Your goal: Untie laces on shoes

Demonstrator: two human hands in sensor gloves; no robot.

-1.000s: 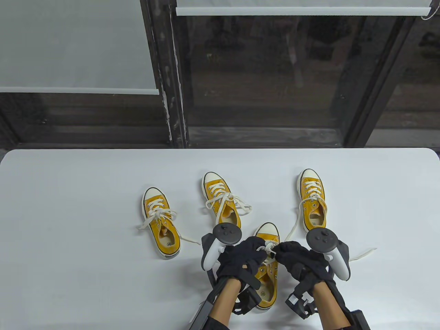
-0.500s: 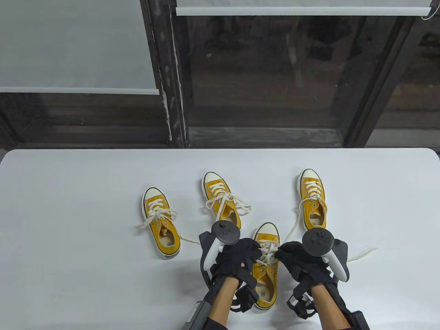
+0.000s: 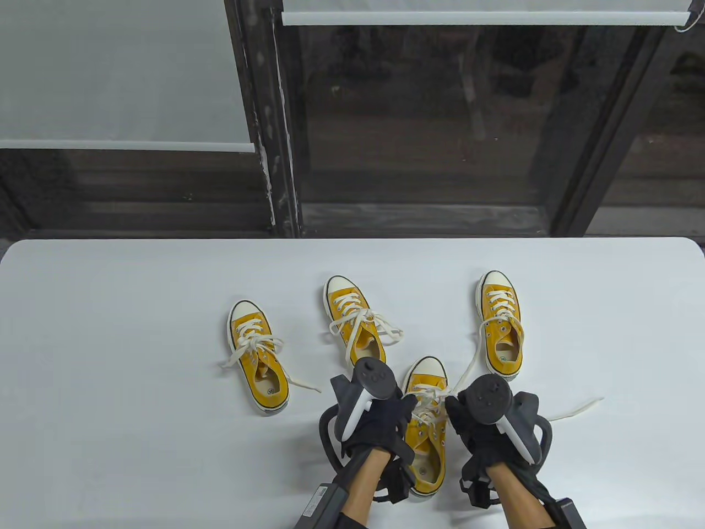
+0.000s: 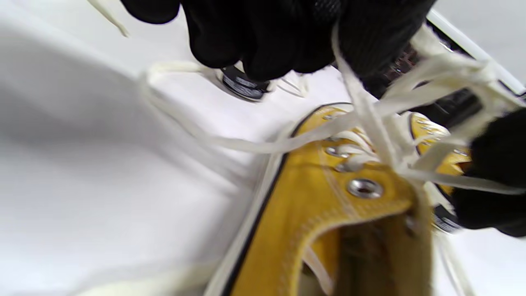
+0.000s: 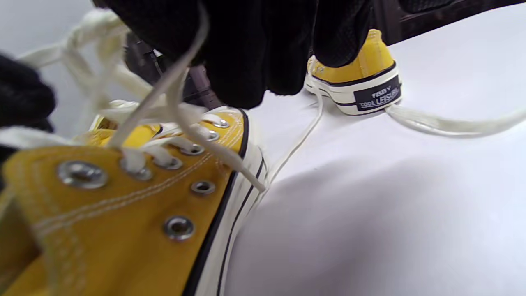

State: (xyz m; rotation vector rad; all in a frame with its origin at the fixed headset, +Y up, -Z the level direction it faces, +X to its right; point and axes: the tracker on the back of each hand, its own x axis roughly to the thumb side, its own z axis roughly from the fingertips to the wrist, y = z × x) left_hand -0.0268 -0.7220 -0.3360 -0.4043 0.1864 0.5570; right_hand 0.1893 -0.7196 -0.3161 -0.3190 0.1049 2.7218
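Note:
Four yellow sneakers with white laces lie on the white table (image 3: 137, 330). The nearest shoe (image 3: 428, 441) lies between my hands. My left hand (image 3: 410, 405) pinches its lace (image 3: 428, 401) from the left, and my right hand (image 3: 453, 405) pinches it from the right. In the left wrist view my gloved fingers (image 4: 267, 37) hold lace strands (image 4: 361, 111) stretched above the shoe's eyelets (image 4: 363, 188). In the right wrist view my fingers (image 5: 246, 49) hold a strand (image 5: 164, 86) over the same shoe (image 5: 123, 205). Whether the knot is loose I cannot tell.
Three other shoes lie farther back: one at the left (image 3: 258, 355), one in the middle (image 3: 355, 322) with a tied bow, one at the right (image 3: 500, 325) with loose laces (image 3: 573, 410) trailing on the table. Its heel shows in the right wrist view (image 5: 365, 82).
Both hands have turned, the trackers tipping toward each other. The hands stay on the near shoe's lace, now stretched between them.

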